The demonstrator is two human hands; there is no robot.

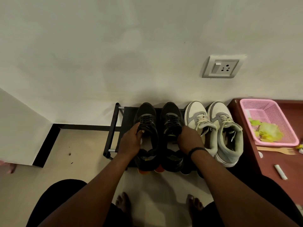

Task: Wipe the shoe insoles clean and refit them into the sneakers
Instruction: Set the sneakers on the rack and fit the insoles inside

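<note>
Two black sneakers stand side by side on a low black shoe rack [113,128], toes toward the wall. My left hand [131,141] grips the collar of the left black sneaker [146,118], with the thumb over its tongue. My right hand [188,141] grips the collar of the right black sneaker [172,118], its fingers curled inside the opening. A pale insole [148,145] shows inside the left sneaker. The right sneaker's interior is mostly hidden by my hand.
A pair of white and grey sneakers [213,128] stands on the rack just right of the black pair. A dark red table [278,161] at the right holds a pink basket [268,122], a wooden fork [277,150] and a small white tube [281,172]. More shoes sit on the rack's lower shelf. My bare feet rest on the tiled floor.
</note>
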